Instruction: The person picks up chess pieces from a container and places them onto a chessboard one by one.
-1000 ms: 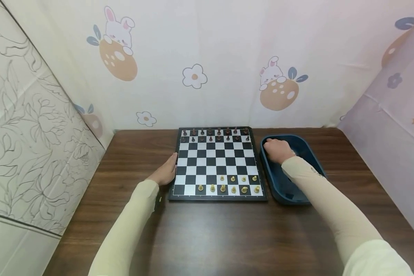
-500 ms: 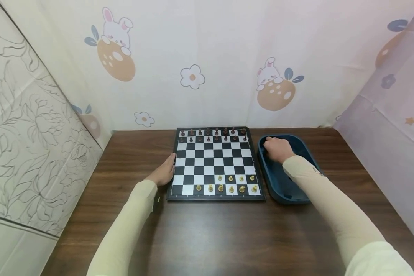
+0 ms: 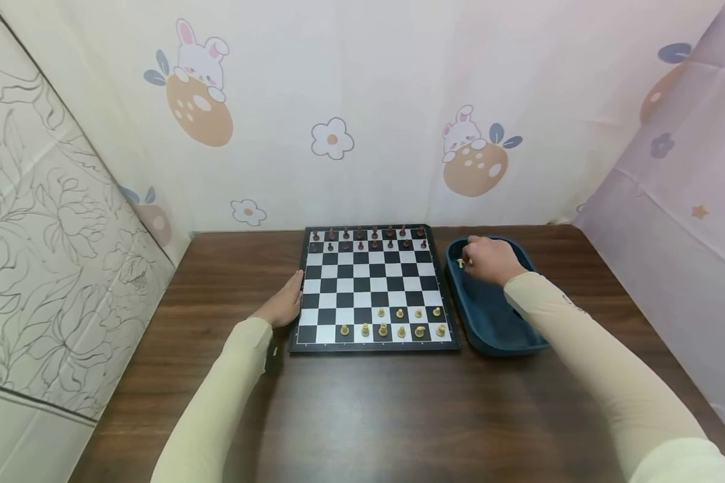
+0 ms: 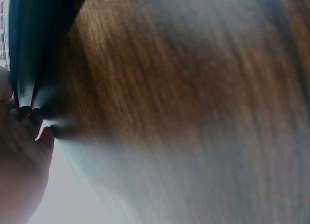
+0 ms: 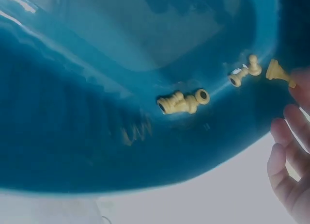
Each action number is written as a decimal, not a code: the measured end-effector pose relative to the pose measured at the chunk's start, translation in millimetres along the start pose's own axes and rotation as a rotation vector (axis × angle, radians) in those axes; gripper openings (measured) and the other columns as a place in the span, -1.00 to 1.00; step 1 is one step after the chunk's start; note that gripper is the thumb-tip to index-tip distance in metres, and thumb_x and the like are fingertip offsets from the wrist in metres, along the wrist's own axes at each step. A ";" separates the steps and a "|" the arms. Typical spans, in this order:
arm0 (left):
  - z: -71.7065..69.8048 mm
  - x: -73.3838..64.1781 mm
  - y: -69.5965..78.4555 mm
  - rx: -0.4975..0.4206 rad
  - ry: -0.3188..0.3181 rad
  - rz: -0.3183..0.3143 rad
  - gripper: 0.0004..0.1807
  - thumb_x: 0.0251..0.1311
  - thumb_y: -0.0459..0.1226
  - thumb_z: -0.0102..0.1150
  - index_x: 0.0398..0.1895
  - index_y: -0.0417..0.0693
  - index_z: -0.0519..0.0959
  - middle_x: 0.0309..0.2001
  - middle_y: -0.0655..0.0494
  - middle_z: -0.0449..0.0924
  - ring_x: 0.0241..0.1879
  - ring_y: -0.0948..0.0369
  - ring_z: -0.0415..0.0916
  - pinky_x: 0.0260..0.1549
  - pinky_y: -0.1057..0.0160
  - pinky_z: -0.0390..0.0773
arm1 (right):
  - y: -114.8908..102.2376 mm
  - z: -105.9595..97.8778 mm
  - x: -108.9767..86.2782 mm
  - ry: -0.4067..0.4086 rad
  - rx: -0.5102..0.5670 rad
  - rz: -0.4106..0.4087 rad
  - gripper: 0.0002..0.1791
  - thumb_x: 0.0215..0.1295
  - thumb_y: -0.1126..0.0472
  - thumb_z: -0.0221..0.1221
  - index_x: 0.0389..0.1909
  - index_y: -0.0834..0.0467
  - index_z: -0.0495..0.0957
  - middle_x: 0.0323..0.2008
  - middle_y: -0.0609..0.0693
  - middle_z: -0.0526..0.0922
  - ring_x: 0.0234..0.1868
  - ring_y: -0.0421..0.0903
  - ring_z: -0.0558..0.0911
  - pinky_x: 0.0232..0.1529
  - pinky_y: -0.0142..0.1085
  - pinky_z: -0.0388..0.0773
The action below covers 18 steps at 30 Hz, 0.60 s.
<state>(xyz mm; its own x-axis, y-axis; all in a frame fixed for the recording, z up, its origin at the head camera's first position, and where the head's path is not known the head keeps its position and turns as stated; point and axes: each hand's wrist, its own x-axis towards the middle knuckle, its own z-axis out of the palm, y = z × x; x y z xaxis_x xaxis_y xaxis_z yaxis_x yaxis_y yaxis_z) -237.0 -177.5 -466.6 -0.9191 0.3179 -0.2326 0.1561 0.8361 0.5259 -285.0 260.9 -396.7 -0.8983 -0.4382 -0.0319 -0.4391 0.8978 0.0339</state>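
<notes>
My right hand (image 3: 492, 260) is over the far end of a blue plastic basin (image 3: 495, 322). In the right wrist view it pinches a pale yellow chess piece (image 5: 276, 70) between thumb and finger, the flared base outward and the top hidden. Several more yellow pieces (image 5: 181, 102) lie in the basin below. My left hand (image 3: 282, 303) rests against the left edge of a black-and-white chessboard (image 3: 368, 282), fingers stretched along it. Two rows of dark red pieces (image 3: 374, 243) stand at the board's far side. Yellow pieces (image 3: 383, 330) stand on the near rows, toward the right.
Basin and board stand side by side on a dark wooden table (image 3: 362, 416). A curtain with rabbit prints (image 3: 393, 174) hangs behind the table's far edge. A panel with flower line drawings (image 3: 48, 221) is at the left.
My right hand has lifted slightly from the basin's far left corner and shifted right, with a yellow chess piece now showing at its fingers. The left hand stays at the board's edge.
</notes>
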 end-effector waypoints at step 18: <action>-0.1 -1.6 -2.1 -0.003 0.004 0.016 -0.39 0.48 -0.28 -0.46 0.48 -0.31 -0.30 0.50 -0.19 -0.33 0.47 -0.01 -0.33 0.39 0.04 -0.16 | -46.1 -43.5 -9.4 0.132 -0.062 -0.122 -0.96 0.09 0.27 0.29 -0.43 0.14 0.70 -0.50 -0.05 0.44 -0.62 -0.16 0.36 -0.67 -0.31 0.36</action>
<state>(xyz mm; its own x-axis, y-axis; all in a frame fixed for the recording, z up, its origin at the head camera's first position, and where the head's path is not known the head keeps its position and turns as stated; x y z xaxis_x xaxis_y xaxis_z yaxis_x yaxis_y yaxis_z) -235.9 -179.8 -467.2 -0.9180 0.3294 -0.2210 0.1696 0.8296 0.5320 -257.0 221.7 -354.5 -0.8304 -0.5496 0.0915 -0.5416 0.8348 0.0991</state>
